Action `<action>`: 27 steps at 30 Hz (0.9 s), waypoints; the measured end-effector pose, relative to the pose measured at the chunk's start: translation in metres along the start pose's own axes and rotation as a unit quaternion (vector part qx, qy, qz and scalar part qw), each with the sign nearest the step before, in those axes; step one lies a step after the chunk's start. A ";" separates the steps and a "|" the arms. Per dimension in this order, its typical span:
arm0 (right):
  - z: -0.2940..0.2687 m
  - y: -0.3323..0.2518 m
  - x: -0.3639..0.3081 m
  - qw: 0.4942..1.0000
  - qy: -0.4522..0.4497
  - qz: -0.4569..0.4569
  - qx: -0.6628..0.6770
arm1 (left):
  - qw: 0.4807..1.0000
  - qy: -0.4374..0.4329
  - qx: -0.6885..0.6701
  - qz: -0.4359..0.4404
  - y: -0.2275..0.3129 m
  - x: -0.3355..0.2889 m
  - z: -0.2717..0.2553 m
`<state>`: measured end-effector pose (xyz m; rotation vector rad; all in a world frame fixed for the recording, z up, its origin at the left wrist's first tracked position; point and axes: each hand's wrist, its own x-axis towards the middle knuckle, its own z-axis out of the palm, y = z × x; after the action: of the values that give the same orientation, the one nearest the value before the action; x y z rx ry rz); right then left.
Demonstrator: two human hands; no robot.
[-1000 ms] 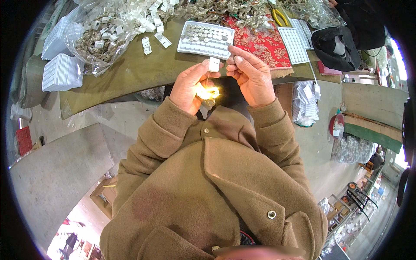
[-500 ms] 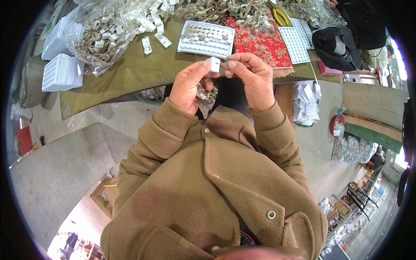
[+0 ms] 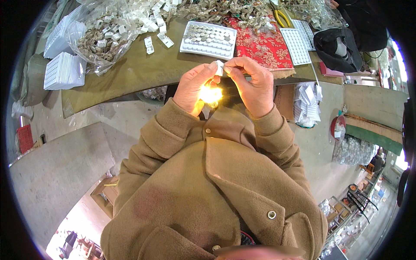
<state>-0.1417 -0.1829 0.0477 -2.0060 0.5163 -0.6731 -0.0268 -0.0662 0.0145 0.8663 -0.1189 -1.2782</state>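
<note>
- Clock directions are read about the middle of the view.
- Writing: a small white label-like patch (image 3: 337, 134) is borne by clear plastic at three o'clock, in a round red basin (image 3: 333, 125); it is too small to be read.
- At twelve o'clock, a small white plastic case (image 3: 219, 68) is held above the near edge of the olive-green surface (image 3: 143, 71), pinched between thumb and fingers of the left hand (image 3: 189, 90).
- Just below the case, a glowing yellow light bundle (image 3: 211, 95) is cradled beside the left hand's lower fingers; its outline is blurred by glare.
- By the right hand (image 3: 255, 86), thumb and forefinger are brought to the case's right edge; how fully they are closed, and on what, cannot be told.
- Changed: the bundle, unlit half a second ago, is now lit; the right fingertips, set apart from the case a second ago, are now placed against it.
- Beyond the hands, a white plastic tray (image 3: 207, 54) of round silver discs (image 3: 203, 34) is laid flat; at one o'clock, a red cloth with pale flowers (image 3: 266, 50) is spread.
- At ten o'clock, white ridged trays (image 3: 65, 71) are stacked.
</note>
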 end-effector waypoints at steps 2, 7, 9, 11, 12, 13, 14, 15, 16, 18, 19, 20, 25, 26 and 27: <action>-0.002 -0.001 0.002 0.998 -0.006 -0.040 -0.049 | 1.000 -0.003 0.020 0.002 0.000 0.000 -0.001; -0.001 0.002 0.003 0.990 0.006 -0.108 -0.092 | 0.998 0.007 0.055 0.028 -0.004 0.003 -0.003; -0.003 0.005 0.003 0.994 -0.020 -0.074 -0.074 | 0.994 0.038 0.091 0.039 -0.007 0.003 -0.005; -0.004 0.008 0.005 0.999 -0.049 -0.002 -0.020 | 0.999 0.016 0.051 0.005 -0.004 0.006 -0.009; -0.003 0.010 0.005 0.997 -0.054 0.026 0.038 | 0.999 0.009 -0.031 -0.036 -0.006 0.005 -0.009; -0.001 0.011 0.006 0.991 -0.066 0.063 0.099 | 0.998 -0.010 -0.047 -0.046 -0.004 0.005 -0.011; 0.000 0.011 0.004 0.981 -0.068 0.088 0.161 | 0.998 -0.015 -0.039 -0.050 0.000 0.006 -0.013; -0.002 0.013 0.007 0.983 -0.086 0.125 0.100 | 0.998 0.006 -0.020 -0.066 0.002 0.007 -0.015; -0.001 0.014 0.008 0.983 -0.091 0.105 0.122 | 0.998 -0.011 -0.053 -0.040 -0.002 0.006 -0.011; 0.000 0.012 0.007 0.979 -0.095 0.113 0.137 | 0.998 -0.018 -0.034 -0.049 0.001 0.006 -0.013; 0.000 0.011 0.008 0.987 -0.098 0.076 0.105 | 0.999 -0.020 -0.011 -0.034 0.001 0.006 -0.013; -0.001 0.011 0.009 0.991 -0.100 0.056 0.067 | 0.998 -0.015 -0.026 -0.051 0.001 0.007 -0.014; 0.005 0.006 0.013 0.995 -0.083 -0.022 -0.044 | 0.998 -0.001 -0.017 -0.057 0.000 0.010 -0.019; 0.007 0.006 0.014 0.995 -0.071 -0.056 -0.032 | 0.999 0.002 0.002 -0.049 0.000 0.010 -0.019; 0.009 0.006 0.014 0.994 -0.070 -0.074 -0.047 | 0.999 0.002 0.019 -0.044 0.000 0.010 -0.020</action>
<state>-0.1257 -0.1886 0.0421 -2.1783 0.3232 -0.6002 -0.0129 -0.0652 -0.0030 0.9147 -0.1032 -1.3592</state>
